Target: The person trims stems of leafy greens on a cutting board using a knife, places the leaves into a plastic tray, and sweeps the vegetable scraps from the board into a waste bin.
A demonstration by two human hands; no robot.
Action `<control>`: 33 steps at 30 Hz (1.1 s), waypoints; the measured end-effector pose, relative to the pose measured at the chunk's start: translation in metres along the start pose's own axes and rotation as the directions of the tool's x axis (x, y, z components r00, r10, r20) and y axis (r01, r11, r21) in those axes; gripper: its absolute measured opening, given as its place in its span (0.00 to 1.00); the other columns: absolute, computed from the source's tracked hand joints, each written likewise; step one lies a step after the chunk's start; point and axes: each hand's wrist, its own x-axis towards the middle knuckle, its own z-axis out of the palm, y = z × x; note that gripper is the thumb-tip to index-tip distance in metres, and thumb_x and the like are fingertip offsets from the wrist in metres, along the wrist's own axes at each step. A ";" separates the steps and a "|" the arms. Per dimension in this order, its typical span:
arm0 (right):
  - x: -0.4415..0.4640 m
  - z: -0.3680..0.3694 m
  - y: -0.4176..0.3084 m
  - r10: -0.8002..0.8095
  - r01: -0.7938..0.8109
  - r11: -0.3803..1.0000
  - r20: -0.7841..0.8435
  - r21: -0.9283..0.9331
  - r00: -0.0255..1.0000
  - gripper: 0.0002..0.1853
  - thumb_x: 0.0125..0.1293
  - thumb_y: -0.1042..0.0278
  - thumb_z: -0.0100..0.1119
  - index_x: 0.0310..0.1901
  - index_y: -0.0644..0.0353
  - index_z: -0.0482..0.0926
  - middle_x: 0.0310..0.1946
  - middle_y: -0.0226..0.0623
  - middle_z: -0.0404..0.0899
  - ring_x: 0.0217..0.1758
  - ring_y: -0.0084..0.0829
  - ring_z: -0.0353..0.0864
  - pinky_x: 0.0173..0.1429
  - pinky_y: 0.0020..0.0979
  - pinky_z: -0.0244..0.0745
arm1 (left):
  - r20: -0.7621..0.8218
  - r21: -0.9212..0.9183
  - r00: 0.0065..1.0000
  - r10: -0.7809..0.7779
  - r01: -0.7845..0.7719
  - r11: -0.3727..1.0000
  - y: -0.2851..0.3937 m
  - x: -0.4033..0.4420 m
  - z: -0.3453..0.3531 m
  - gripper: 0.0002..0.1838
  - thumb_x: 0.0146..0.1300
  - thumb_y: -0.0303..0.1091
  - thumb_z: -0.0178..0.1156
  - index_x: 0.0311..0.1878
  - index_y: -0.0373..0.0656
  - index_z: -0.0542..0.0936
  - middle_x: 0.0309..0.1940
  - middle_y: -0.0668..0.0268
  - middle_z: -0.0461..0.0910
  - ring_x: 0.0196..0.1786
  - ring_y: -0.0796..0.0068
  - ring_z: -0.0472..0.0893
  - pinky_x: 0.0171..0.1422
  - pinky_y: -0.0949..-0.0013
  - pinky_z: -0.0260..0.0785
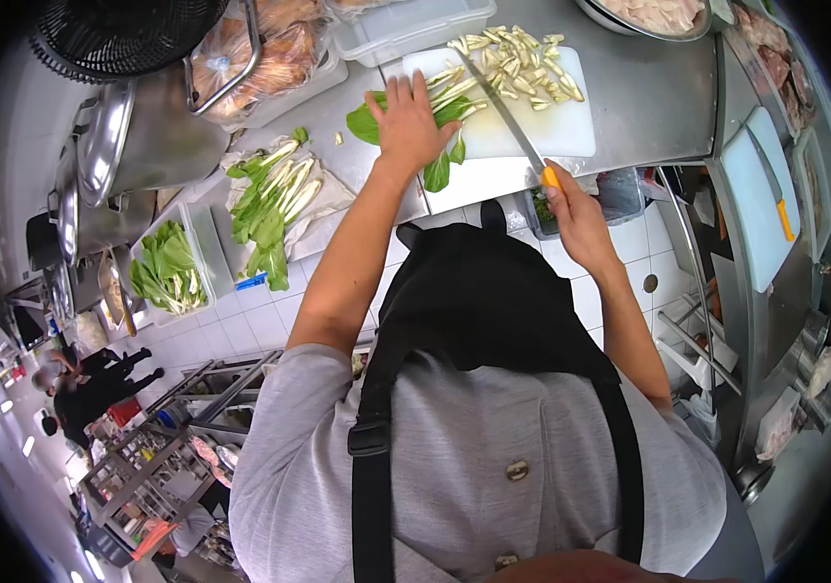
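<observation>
My left hand [407, 124] lies over a bunch of bok choy [449, 95], fingers stretched forward and thumb apart. Green leaves stick out on both sides of this hand, and the pale stems point right. In my right hand [578, 219] is the orange handle of a long knife [508, 115], fingers wrapped round it. The blade slants up and left across the white cutting board [566, 131], its tip near the stems. Cut pale stem pieces [522, 63] are heaped at the board's far side, right of the blade.
More bok choy [274, 199] lies on a cloth at left, beside a clear tub of leafy greens [170, 272]. Behind are bagged food [265, 63] and an empty plastic container [415, 29]. A second knife [773, 180] rests on another board [760, 233] at right.
</observation>
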 end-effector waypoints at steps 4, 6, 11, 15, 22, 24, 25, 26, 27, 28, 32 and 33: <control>0.006 0.006 -0.021 0.004 0.000 0.998 0.056 -0.059 0.998 0.25 0.83 0.56 0.44 0.75 0.58 0.67 0.51 0.64 0.83 0.57 0.61 0.82 0.63 0.50 0.73 | 0.113 0.106 0.993 0.023 -0.035 0.994 -0.007 -0.001 0.009 0.55 0.64 0.70 0.59 0.80 0.34 0.60 0.72 0.48 0.67 0.78 0.52 0.62 0.80 0.24 0.40; 0.009 0.009 -0.023 0.025 -0.018 0.994 0.068 -0.106 0.997 0.26 0.83 0.56 0.43 0.76 0.57 0.66 0.49 0.64 0.83 0.56 0.62 0.82 0.61 0.52 0.73 | 0.096 0.098 0.995 0.018 -0.028 0.995 -0.004 -0.002 0.011 0.56 0.65 0.70 0.58 0.80 0.31 0.58 0.72 0.48 0.67 0.77 0.51 0.62 0.80 0.24 0.41; 0.008 0.003 -0.044 0.038 -0.026 0.983 0.060 -0.183 0.997 0.26 0.83 0.57 0.43 0.76 0.59 0.66 0.50 0.65 0.83 0.56 0.63 0.81 0.61 0.54 0.72 | 0.083 0.122 0.997 -0.002 -0.008 0.992 0.013 -0.009 0.015 0.54 0.67 0.65 0.57 0.80 0.27 0.56 0.69 0.49 0.66 0.74 0.49 0.63 0.79 0.24 0.43; 0.009 0.000 -0.053 0.104 -0.078 0.963 0.087 -0.260 0.991 0.26 0.83 0.58 0.44 0.75 0.61 0.66 0.51 0.66 0.82 0.57 0.63 0.81 0.62 0.55 0.72 | 0.058 0.087 0.998 -0.019 0.014 0.996 0.021 -0.011 0.028 0.49 0.69 0.58 0.58 0.79 0.27 0.57 0.67 0.49 0.66 0.72 0.48 0.64 0.79 0.25 0.45; 0.022 -0.002 -0.045 0.034 -0.008 0.971 0.105 -0.239 0.994 0.25 0.82 0.59 0.44 0.74 0.61 0.66 0.42 0.65 0.84 0.48 0.66 0.83 0.55 0.57 0.75 | -0.019 0.120 1.000 0.004 -0.002 0.993 0.021 -0.013 0.037 0.41 0.70 0.49 0.62 0.76 0.31 0.62 0.65 0.51 0.68 0.71 0.50 0.65 0.79 0.30 0.48; 0.037 0.029 -0.028 -0.047 0.065 0.963 0.074 -0.262 0.996 0.25 0.82 0.59 0.44 0.74 0.61 0.67 0.39 0.65 0.84 0.46 0.67 0.83 0.54 0.57 0.75 | -0.033 0.095 0.999 0.011 -0.007 0.995 0.021 -0.015 0.037 0.40 0.69 0.48 0.63 0.76 0.31 0.63 0.64 0.51 0.69 0.70 0.50 0.66 0.78 0.33 0.51; 0.036 0.030 -0.022 -0.019 0.034 0.970 0.064 -0.239 0.998 0.24 0.82 0.59 0.44 0.73 0.60 0.67 0.40 0.65 0.84 0.47 0.67 0.83 0.54 0.57 0.75 | -0.049 0.084 0.999 0.015 -0.010 0.996 0.020 -0.012 0.035 0.40 0.69 0.47 0.63 0.76 0.31 0.63 0.64 0.51 0.69 0.70 0.50 0.66 0.78 0.35 0.53; 0.035 0.030 -0.018 0.005 0.008 0.977 0.056 -0.214 0.998 0.24 0.82 0.58 0.44 0.73 0.59 0.67 0.41 0.65 0.84 0.47 0.66 0.83 0.55 0.57 0.75 | -0.083 0.055 0.996 0.042 -0.037 0.998 0.015 -0.014 0.035 0.39 0.68 0.46 0.64 0.74 0.33 0.65 0.62 0.53 0.71 0.67 0.51 0.68 0.74 0.39 0.58; 0.039 0.031 -0.016 0.020 -0.010 0.982 0.052 -0.188 0.998 0.24 0.82 0.58 0.44 0.73 0.58 0.67 0.42 0.65 0.84 0.48 0.66 0.83 0.55 0.57 0.75 | -0.043 0.030 0.999 -0.011 0.013 0.999 0.013 -0.010 0.030 0.38 0.68 0.46 0.64 0.74 0.33 0.66 0.62 0.53 0.71 0.67 0.52 0.69 0.72 0.39 0.59; 0.038 0.027 -0.005 0.028 -0.020 0.984 0.045 -0.179 0.999 0.24 0.83 0.57 0.44 0.74 0.55 0.68 0.44 0.64 0.84 0.50 0.66 0.82 0.56 0.57 0.74 | 0.012 0.008 0.998 -0.063 0.063 0.998 0.010 -0.012 0.027 0.37 0.68 0.46 0.65 0.73 0.34 0.66 0.61 0.54 0.71 0.66 0.52 0.69 0.71 0.39 0.60; 0.032 0.011 0.010 0.104 -0.097 0.985 0.042 -0.144 0.994 0.24 0.83 0.55 0.44 0.74 0.52 0.69 0.51 0.63 0.84 0.56 0.63 0.83 0.60 0.51 0.75 | 0.048 -0.022 0.995 -0.088 0.089 0.996 -0.008 -0.006 0.033 0.27 0.64 0.40 0.66 0.62 0.36 0.77 0.50 0.53 0.78 0.57 0.52 0.76 0.58 0.45 0.71; 0.032 0.011 0.008 0.105 -0.097 0.984 0.046 -0.151 0.993 0.24 0.83 0.55 0.44 0.74 0.53 0.69 0.51 0.63 0.84 0.56 0.63 0.83 0.60 0.51 0.75 | 0.065 -0.045 0.994 -0.083 0.086 0.995 -0.012 -0.004 0.030 0.25 0.63 0.39 0.66 0.60 0.36 0.79 0.47 0.52 0.80 0.54 0.52 0.78 0.56 0.47 0.73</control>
